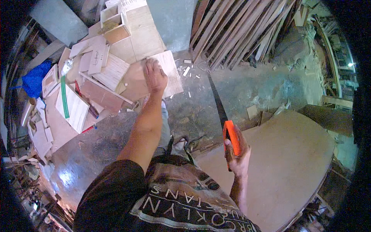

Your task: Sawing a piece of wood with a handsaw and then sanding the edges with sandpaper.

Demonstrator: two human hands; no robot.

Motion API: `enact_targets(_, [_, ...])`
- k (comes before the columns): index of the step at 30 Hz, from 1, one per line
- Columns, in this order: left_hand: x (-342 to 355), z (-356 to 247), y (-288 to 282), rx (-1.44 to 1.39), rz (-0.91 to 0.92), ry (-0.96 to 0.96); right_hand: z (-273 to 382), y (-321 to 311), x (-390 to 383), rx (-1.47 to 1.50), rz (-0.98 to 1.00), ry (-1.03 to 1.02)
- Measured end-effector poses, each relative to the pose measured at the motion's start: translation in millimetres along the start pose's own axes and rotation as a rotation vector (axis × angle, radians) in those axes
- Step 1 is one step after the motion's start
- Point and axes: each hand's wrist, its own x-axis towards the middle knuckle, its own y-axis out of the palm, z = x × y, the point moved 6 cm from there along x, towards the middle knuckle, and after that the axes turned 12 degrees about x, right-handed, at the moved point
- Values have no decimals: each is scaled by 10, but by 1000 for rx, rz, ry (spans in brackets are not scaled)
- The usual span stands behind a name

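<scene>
My right hand (239, 152) is wrapped round the orange handle of a hand saw (218, 101). Its long dark blade points away from me, over the floor and apart from any wood. On the left, my left hand (155, 76) presses down on a pale wooden board (172, 73), thumb apart and fingers laid on the surface. That board juts past the right edge of the worktable (145, 36). Beside the hand lie a brown panel (101, 94) and several pale wood offcuts (113, 69).
An open wooden box (117, 34) stands at the table's far end. A green strip (64, 96) crosses a striped board nearer left. Long planks (239, 31) lean at the back. A large curved-edged sheet (282, 162) lies at right. Small wood scraps (186, 71) litter the floor.
</scene>
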Motion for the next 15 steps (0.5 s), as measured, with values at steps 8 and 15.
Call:
enact_targets(8, [-48,32,-49,112,-44,-48,775,471,698,174,53,-127])
enact_targets(15, [-6,17,10,152,91,-98,917,1024,1192,81,210,-122])
